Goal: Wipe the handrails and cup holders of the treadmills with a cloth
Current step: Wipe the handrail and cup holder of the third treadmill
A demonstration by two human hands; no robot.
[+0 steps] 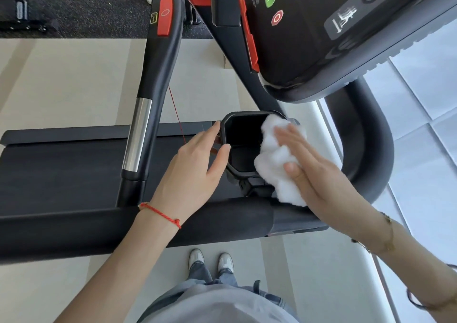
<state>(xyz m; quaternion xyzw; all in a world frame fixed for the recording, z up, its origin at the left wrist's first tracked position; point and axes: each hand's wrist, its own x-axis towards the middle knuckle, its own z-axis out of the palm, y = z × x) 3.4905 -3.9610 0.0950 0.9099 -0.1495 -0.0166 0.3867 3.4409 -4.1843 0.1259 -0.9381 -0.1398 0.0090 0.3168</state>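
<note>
A black cup holder (243, 135) juts from the treadmill's side below the console. A white cloth (277, 159) lies bunched over its right rim. My right hand (311, 172) presses flat on the cloth, fingers straight and the thumb against the cloth's lower part. My left hand (197, 164) rests against the holder's left rim, fingers extended, thumb at the rim's edge. A black handrail (153, 80) with a silver grip section and a red panel runs up the left. A curved black handrail (371, 144) bends round at the right.
The black console (321, 33) with green and red buttons hangs at the top right. The treadmill belt (61, 164) lies left, its black side rail (123, 226) in front of me. A second cup holder (226, 4) sits at the top. My shoes (211, 261) stand on pale floor.
</note>
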